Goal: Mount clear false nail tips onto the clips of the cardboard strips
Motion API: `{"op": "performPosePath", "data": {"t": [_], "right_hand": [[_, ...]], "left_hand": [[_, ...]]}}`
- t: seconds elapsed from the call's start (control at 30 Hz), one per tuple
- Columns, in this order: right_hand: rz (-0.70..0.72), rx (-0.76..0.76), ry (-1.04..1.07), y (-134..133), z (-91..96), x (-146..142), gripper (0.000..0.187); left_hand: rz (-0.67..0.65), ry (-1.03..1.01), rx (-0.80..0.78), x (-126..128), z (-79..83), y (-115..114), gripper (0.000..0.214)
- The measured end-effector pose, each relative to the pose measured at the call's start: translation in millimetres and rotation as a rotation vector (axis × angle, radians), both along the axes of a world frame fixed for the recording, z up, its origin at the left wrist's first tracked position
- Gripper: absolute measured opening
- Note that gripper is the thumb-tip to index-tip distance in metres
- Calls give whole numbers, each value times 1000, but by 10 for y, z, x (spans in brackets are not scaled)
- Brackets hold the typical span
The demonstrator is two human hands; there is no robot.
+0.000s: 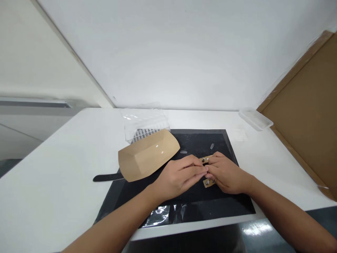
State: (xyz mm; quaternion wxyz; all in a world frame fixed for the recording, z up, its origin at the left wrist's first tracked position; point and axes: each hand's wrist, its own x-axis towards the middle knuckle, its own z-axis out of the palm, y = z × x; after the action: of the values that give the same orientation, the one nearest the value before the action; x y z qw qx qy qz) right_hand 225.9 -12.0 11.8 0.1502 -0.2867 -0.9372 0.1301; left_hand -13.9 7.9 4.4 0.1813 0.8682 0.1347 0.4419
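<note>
A small brown strip (206, 160), studded with metal screws at both visible ends, is pressed onto a black mat (200, 140) laid on the white table (65, 168). Its middle is covered by the right hand (226, 174), whose grip is closed narrowly over it. The left hand (179, 175) is brought against it with fingers drawn together, tips touching the right fingers; whether anything is pinched in that grip cannot be told. Just left of the hands, an upturned brown paper tray (147, 154) is seen, with a clear plastic box (144, 123) behind it. A cardboard sheet (305, 116) is propped at the far right.
</note>
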Motion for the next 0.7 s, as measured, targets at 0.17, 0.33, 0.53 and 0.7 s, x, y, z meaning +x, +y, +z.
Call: {"op": "performPosePath", "data": {"t": [0.17, 0.33, 0.53, 0.7], "right_hand": [[-6, -37, 27, -6, 3, 1, 40], [1, -57, 54, -8, 9, 2, 43], [-63, -63, 62, -24, 100, -6, 31], [-107, -27, 93, -36, 153, -3, 16]], "left_hand": [[81, 42, 198, -22, -3, 12, 20], [89, 94, 210, -38, 24, 21, 15], [72, 194, 119, -27, 17, 14, 10], [66, 196, 24, -9, 8, 0, 11]]}}
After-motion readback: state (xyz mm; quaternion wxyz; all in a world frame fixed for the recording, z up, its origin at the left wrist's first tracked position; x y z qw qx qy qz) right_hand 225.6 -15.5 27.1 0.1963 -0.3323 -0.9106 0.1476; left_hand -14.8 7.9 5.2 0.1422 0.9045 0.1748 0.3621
